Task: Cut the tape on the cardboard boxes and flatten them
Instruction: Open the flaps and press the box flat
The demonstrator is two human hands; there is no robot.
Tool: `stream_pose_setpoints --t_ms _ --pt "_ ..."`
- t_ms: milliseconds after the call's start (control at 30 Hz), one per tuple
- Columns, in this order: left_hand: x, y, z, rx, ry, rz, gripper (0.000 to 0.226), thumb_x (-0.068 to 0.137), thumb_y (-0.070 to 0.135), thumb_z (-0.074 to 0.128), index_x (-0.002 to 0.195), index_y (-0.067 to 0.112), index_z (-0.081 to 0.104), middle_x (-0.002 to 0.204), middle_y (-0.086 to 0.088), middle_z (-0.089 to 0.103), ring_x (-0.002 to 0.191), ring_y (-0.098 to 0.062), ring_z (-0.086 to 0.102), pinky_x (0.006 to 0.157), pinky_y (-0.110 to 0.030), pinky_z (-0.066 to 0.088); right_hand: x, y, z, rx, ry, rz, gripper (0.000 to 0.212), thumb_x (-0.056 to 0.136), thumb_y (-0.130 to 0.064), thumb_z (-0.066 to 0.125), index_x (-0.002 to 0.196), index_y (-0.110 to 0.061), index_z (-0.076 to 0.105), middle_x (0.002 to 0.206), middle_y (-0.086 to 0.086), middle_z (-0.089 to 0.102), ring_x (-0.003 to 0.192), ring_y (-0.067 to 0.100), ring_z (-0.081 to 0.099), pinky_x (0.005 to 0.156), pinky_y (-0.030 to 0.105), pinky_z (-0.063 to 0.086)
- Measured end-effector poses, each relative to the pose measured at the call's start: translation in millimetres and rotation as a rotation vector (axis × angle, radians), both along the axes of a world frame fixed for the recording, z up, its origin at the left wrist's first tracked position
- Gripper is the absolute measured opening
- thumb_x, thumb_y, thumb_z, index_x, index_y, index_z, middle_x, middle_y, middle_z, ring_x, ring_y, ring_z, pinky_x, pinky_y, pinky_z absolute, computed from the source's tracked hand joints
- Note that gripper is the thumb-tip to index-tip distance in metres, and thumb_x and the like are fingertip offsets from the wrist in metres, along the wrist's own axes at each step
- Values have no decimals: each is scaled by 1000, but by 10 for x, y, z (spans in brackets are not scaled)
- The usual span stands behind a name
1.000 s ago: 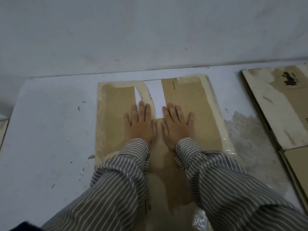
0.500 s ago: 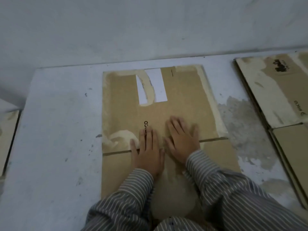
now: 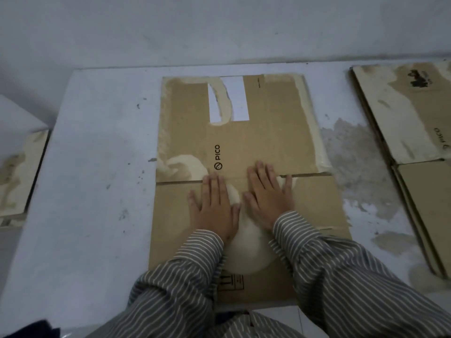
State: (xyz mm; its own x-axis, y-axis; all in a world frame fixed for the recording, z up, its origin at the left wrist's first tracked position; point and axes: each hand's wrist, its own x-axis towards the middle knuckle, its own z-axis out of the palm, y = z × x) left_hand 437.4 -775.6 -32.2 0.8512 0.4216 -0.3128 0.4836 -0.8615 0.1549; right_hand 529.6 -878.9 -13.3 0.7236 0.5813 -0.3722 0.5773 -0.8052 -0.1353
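Cardboard box [image 3: 234,147], flattened, lies on white floor [image 3: 92,167] near wall. L hand [image 3: 214,206] & R hand [image 3: 268,196] press flat on it w/ straight fingers, side by side at fold line, gripping nothing. More flat cardboard [image 3: 410,113] at right.

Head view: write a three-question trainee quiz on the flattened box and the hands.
1. True or false: both hands lie flat, fingers straight, on the flattened box.
2. Which printed word sits just beyond the left hand? A) PICO B) FRAGILE C) UP
3. Fill in: the fingertips of the right hand reach the ______ that runs across the box.

Key
1. True: neither hand grips anything.
2. A: the PICO logo is printed on the panel past the left fingertips.
3. Fold line: it crosses the cardboard from side to side at the fingertips.
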Motion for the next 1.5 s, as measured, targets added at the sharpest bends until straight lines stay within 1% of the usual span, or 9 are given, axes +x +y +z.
stream_pose_setpoints --t_ms 167,300,367,467,533,633,867,1133,1500 --pt "-393 -291 1 9 -35 72 74 77 50 -14 138 9 -24 148 -8 -27 143 -25 -16 108 -52 -13 -335 -246 75 5 -29 68 64 95 -48 7 150 -19 -10 157 -2 -19 144 17 -18 111 56 -11" --pt "-493 -386 -114 -5 8 82 70 87 42 28 140 -3 35 146 -19 39 132 -36 42 106 -58 15 -514 -378 -133 -30 -51 82 74 80 -49 -15 147 -19 -20 151 -2 -30 144 19 -20 109 56 -15" --pt "-502 -393 -96 -26 29 93 69 88 43 24 142 -1 26 150 -17 31 135 -35 38 107 -57 11 -499 -384 -188 -41 -75 92 74 80 -48 -13 147 -18 -20 153 -1 -28 144 21 -19 108 56 -16" --pt "-487 -379 -68 16 37 69 76 80 50 -9 142 8 -17 153 -9 -19 147 -28 -3 111 -53 -7 -477 -366 -136 -7 -60 94 73 82 -51 -10 148 -19 -17 156 -1 -22 144 19 -19 109 55 -16" --pt "-486 -335 -55 5 41 74 74 77 54 -18 138 15 -32 148 -2 -34 144 -25 -20 110 -52 -13 -423 -391 -58 52 5 81 67 94 -52 8 150 -22 -8 157 -3 -17 144 16 -17 112 53 -12" --pt "-418 -124 72 0 61 171 67 97 50 8 147 16 -22 156 -4 -24 144 -29 -18 113 -56 -8 -243 -499 58 157 -18 -100 63 97 -48 31 150 -23 10 159 -1 -5 146 20 -6 114 52 -3" --pt "-176 628 242 -4 -6 502 72 97 38 39 150 4 3 157 -19 8 144 -35 8 113 -49 18 401 -752 132 1 -69 -509 78 91 -53 43 148 -13 8 156 12 8 141 36 14 112 56 17" --pt "-30 813 463 -174 -74 646 59 94 24 49 143 2 23 141 -22 36 129 -38 33 101 -46 35 636 -623 276 148 76 -882 90 82 -47 62 147 -10 12 148 15 26 132 37 27 105 51 26" --pt "5 845 904 -286 -408 686 39 97 6 39 135 3 44 135 -22 45 114 -40 51 95 -41 40 759 -586 708 445 -52 -915 33 94 -10 44 126 -5 54 132 19 42 110 38 52 91 40 44"
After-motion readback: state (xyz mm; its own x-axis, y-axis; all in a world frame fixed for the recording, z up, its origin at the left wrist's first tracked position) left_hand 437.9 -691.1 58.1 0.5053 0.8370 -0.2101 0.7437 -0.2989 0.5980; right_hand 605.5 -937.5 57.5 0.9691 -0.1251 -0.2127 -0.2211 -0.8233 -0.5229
